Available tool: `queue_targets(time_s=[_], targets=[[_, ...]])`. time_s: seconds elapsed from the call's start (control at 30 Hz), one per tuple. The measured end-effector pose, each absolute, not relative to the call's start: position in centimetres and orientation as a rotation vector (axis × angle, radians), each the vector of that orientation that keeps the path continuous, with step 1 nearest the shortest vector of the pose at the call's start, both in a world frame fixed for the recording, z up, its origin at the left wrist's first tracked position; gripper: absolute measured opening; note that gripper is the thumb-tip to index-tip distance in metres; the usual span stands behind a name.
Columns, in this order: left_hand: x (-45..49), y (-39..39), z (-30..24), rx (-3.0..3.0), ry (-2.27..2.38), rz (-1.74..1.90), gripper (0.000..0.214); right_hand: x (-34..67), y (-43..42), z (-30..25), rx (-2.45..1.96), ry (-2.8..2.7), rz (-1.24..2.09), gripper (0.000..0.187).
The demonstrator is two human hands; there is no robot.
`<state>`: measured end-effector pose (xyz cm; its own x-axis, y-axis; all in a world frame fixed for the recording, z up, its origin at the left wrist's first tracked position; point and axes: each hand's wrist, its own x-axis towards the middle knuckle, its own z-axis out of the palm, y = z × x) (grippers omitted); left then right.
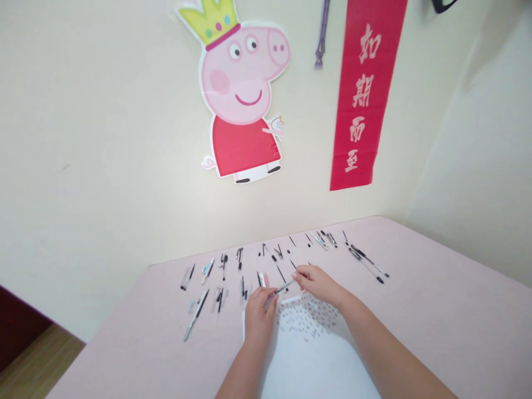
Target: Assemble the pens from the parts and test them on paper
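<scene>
Both hands meet over the top edge of a white sheet. My left hand is closed around one end of a slim clear pen barrel, which slants up to the right. At its other end, my right hand pinches with thumb and forefinger; whether a smaller part sits in that pinch is hidden. Many small dark marks or bits are scattered over the sheet's upper part, too small to make out. Just beyond my left hand lies a pink pen part, partly covered by it.
Pen parts in small groups, such as a capped set, line the far side of the pink table. A whole pen lies at left, and two long black-and-clear pens at right. The wall rises behind the table.
</scene>
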<state>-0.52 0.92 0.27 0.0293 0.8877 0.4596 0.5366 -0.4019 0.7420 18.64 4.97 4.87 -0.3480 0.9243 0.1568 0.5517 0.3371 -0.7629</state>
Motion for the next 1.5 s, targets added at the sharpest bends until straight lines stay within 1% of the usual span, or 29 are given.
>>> queue_targets(time_s=[0.1,0.17,0.3,0.37,0.6,0.67,0.73,0.83,0.87,1.17,1.3,1.43,1.5], targets=[[-0.5,1.0,0.2,1.94,1.447,1.325,0.019,18.6,5.0,4.7,-1.303,-2.011,0.831,0.037],[-0.5,1.0,0.1,1.933,1.448,1.337,0.019,18.7,5.1,4.6,-1.298,-2.008,0.831,0.037],[-0.5,1.0,0.1,1.932,1.457,1.342,0.019,18.8,5.0,4.5,-1.241,-1.995,0.853,0.021],[-0.5,1.0,0.1,1.938,1.455,1.341,0.019,18.8,5.0,4.4,-1.238,-2.0,0.87,0.017],[-0.5,1.1,0.0,1.964,1.446,1.322,0.019,18.5,5.0,4.4,-1.321,-2.015,0.813,0.037],[-0.6,1.1,-0.1,1.96,1.452,1.321,0.018,18.6,5.0,4.4,-1.304,-2.004,0.812,0.037],[-0.6,1.1,-0.2,1.957,1.454,1.317,0.018,18.7,5.0,4.4,-1.263,-1.999,0.827,0.031],[-0.6,1.0,-0.1,1.951,1.454,1.315,0.019,18.7,5.1,4.3,-1.226,-2.001,0.859,0.016],[-0.6,1.0,0.0,1.947,1.455,1.317,0.018,18.7,5.1,4.2,-1.229,-2.003,0.86,0.014],[-0.5,0.6,0.8,1.948,1.484,1.342,0.015,18.2,5.3,3.5,-1.302,-1.985,0.841,0.024],[-0.4,0.4,1.2,1.937,1.497,1.384,0.012,17.8,5.3,3.5,-1.257,-1.858,0.954,0.031],[-0.3,0.6,1.0,1.851,1.465,1.393,0.015,17.4,5.1,3.7,-1.125,-1.628,1.24,0.034],[-0.3,0.8,0.8,1.807,1.439,1.382,0.017,17.3,4.9,3.9,-1.04,-1.546,1.391,0.043]])
